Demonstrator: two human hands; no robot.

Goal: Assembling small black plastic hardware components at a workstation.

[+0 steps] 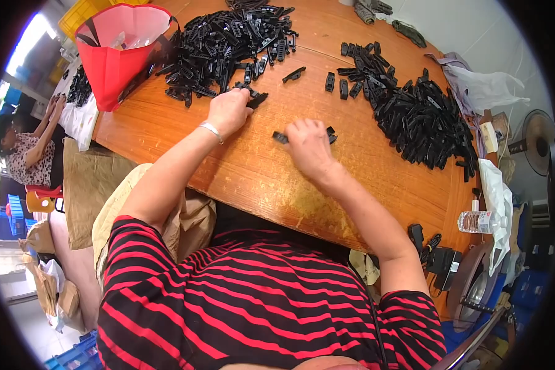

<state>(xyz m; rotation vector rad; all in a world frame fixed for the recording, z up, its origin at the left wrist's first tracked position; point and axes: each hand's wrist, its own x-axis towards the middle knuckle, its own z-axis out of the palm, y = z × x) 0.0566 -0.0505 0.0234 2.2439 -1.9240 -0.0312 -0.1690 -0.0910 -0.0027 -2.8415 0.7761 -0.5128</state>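
Observation:
My left hand (229,112) is closed at the near edge of a large heap of black plastic parts (228,43). Its fingertips grip a slim black plastic part (258,100) that sticks out to the right. To the right and nearer me, my right hand (308,145) is closed palm down, low over the wooden table (246,166). Black plastic pieces show on both sides of its fingers, one piece (280,137) at the left and another (332,134) at the right. Whether these join under the hand is hidden. A single black part (294,74) lies beyond my hands.
A second heap of black parts (419,117) spreads along the right side, with a few loose ones near it. A red bag (114,61) stands at the left. A clear bottle (476,222) and a fan (536,145) are at the right. Another person (34,148) works at far left.

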